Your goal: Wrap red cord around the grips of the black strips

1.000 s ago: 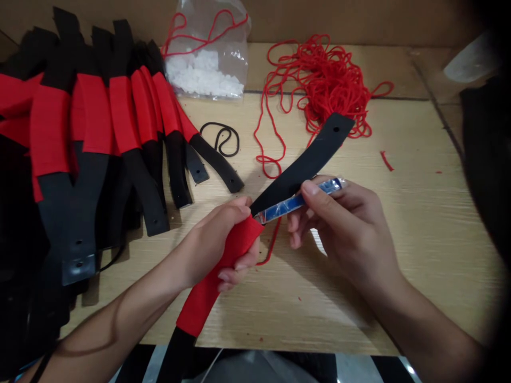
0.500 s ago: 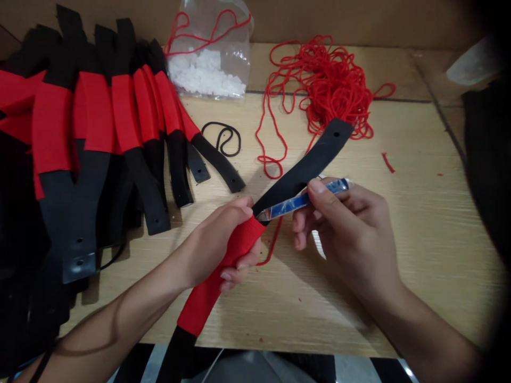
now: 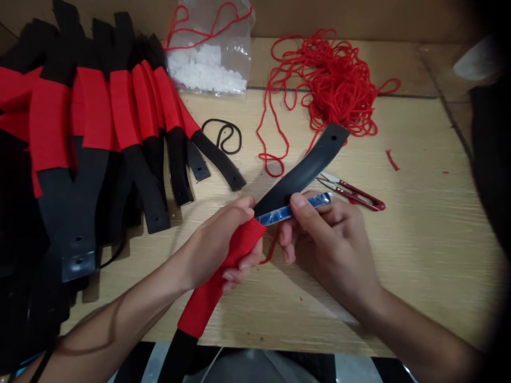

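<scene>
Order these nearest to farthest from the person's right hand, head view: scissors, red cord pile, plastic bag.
1. Scissors, just past the right hand, on its right.
2. Red cord pile, straight ahead, at the back.
3. Plastic bag, back left.

Counted: 2 hands, 1 left hand (image 3: 211,244) + 1 right hand (image 3: 331,247). 1 black strap (image 3: 305,173) w/ 1 red wrap (image 3: 203,303) in the left. 1 blue tool (image 3: 293,210) in the right. Pile of red-banded black straps (image 3: 93,109) on the counter (image 3: 419,266): abt 7 bands showing, exact no. hidden by overlap. 1 clear plastic bag (image 3: 207,69) of white pellets (image 3: 203,72), too many to count. 1 red cord tangle (image 3: 331,85). 1 thin black cord (image 3: 221,133). 1 pr red-handled thread snips (image 3: 347,191). 1 short red cord scrap (image 3: 392,159).
</scene>
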`<state>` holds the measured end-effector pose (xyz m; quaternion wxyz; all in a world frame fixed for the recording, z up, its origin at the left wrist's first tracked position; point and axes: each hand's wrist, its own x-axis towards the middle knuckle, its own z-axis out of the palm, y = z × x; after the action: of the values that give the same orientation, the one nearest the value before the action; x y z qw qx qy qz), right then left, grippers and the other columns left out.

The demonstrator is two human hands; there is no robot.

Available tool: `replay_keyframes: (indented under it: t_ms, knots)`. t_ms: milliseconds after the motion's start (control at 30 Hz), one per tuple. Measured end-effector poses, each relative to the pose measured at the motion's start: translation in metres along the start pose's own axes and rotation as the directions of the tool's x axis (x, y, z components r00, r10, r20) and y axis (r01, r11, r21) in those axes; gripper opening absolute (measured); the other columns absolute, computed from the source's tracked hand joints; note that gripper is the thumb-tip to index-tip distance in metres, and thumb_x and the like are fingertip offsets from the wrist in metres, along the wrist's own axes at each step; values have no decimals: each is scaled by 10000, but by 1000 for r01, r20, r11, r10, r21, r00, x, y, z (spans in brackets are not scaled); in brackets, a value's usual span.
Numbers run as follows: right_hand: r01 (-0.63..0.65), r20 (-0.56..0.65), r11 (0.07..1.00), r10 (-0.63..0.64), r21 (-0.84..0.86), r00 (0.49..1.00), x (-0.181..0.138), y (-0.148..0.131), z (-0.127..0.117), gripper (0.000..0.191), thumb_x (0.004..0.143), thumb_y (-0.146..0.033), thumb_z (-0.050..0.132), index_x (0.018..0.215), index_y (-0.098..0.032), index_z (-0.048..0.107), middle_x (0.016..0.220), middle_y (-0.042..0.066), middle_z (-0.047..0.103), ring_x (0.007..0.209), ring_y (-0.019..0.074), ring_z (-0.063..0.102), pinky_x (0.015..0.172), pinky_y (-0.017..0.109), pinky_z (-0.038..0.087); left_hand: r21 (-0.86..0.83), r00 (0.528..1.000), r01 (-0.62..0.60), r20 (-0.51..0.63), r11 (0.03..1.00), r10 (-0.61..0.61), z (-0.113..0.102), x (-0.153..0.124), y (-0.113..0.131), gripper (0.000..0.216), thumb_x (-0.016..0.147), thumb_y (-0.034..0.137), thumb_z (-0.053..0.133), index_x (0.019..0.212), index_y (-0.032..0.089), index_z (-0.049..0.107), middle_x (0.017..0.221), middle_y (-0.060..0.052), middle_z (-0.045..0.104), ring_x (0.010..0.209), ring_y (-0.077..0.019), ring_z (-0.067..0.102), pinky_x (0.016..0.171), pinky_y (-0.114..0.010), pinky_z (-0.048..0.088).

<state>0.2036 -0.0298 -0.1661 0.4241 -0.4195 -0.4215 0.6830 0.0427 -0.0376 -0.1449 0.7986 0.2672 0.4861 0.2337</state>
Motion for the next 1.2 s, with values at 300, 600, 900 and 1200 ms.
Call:
replay_keyframes:
  t_ms: [300,600,900,1200]
  knots:
    - [57,29,993,-54,-107,998,4,-11,-5,391,932,-325,611,593,-132,623,505,9,621,394,84,574,417,177,429,9,999,-27,19,1000,27,1,-3,3,119,910,335,278,834,245,297,423,72,423,280,-75,261,271,-172,296]
    - [88,12,995,-88,-50,996,6,-11,-11,327,932,-297,609,633,-166,632,540,6,646,387,104,583,391,201,443,0,997,-49,53,999,49,0,-3,1,88,917,316,286,858,250,287,437,76,423,289,-72,254,276,-164,289]
    - [46,18,998,-45,-40,999,10,-14,-15,390,919,-306,619,564,-147,644,495,4,633,348,82,561,356,157,426,-2,999,-32,25,999,33,1,-4,2,97,919,323,285,863,247,308,435,73,424,293,-73,260,273,-161,289]
    - [-53,62,998,54,-23,997,12,-17,-13,426,912,-322,622,533,-130,646,462,6,610,315,56,522,339,129,391,2,1000,-23,13,1000,23,0,-4,2,176,910,327,295,772,229,342,433,59,406,293,-71,269,277,-168,296]
